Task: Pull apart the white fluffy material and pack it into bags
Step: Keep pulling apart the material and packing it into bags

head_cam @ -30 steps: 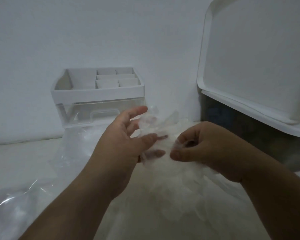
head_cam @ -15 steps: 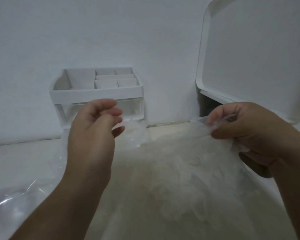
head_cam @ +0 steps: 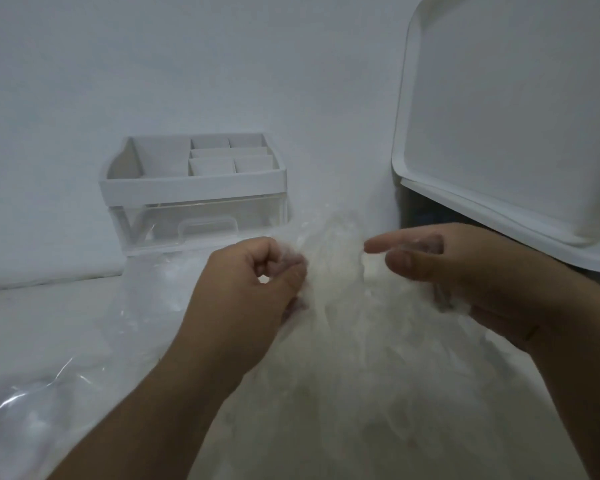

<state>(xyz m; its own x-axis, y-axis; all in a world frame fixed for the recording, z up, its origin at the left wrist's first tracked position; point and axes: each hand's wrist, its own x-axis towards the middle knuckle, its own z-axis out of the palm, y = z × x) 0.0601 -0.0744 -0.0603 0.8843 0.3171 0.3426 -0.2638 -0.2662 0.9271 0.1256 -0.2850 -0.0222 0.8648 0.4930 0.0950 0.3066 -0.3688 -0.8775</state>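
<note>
A big heap of white fluffy material point(head_cam: 347, 368) fills the middle of the view, rising to a peak between my hands. My left hand point(head_cam: 253, 285) is curled into a fist on the heap's left side and pinches a tuft at its fingertips. On the right side lies my right hand point(head_cam: 471, 275), index finger and thumb stretched out toward the left, the material resting against its palm and lower fingers. A clear plastic bag point(head_cam: 49, 396) lies crumpled on the table at the left, partly under my left forearm.
A white desk organiser point(head_cam: 194, 174) with a clear drawer stands against the back wall. A large white bin with its lid point(head_cam: 513, 126) propped up stands at the right, close to my right hand. The table surface point(head_cam: 32, 317) is pale.
My hands, spread wide apart half a second ago, have come back together low over the heap. The right hand has let go of its grip and straightened its fingers.
</note>
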